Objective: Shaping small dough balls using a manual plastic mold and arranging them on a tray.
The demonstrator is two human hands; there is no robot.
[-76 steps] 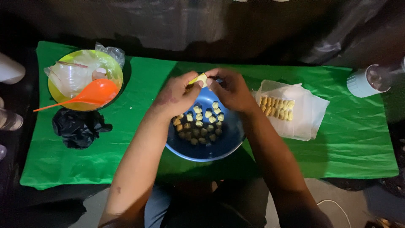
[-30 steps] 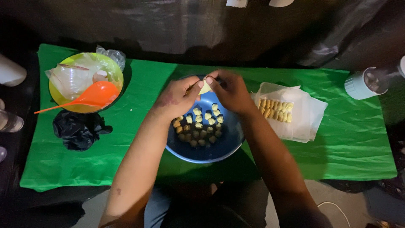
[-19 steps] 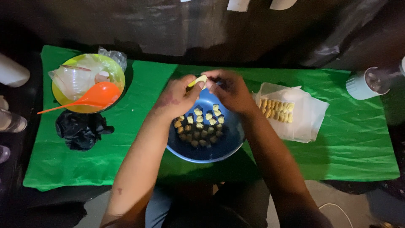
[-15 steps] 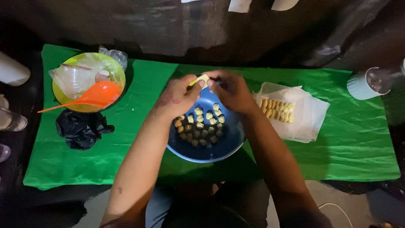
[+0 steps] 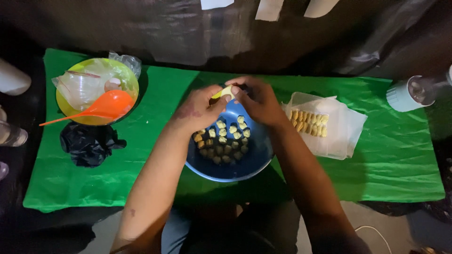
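Observation:
My left hand (image 5: 198, 108) and my right hand (image 5: 258, 99) meet over the far rim of a blue bowl (image 5: 245, 165), and together they pinch a small pale yellow piece of dough (image 5: 224, 92). Several small folded yellow dumplings (image 5: 221, 143) lie inside the bowl. To the right, a row of finished yellow pieces (image 5: 309, 122) sits on a clear plastic sheet (image 5: 346, 131).
A green cloth (image 5: 391, 164) covers the table. At the left a yellow-green bowl (image 5: 120, 70) holds clear plastic and an orange ladle (image 5: 101, 108). A black plastic bag (image 5: 88, 143) lies below it. A white cup (image 5: 406, 94) stands at the far right.
Both hands have stayed over the bowl, working the dough piece between the fingertips; it has turned slightly. Nothing else has moved.

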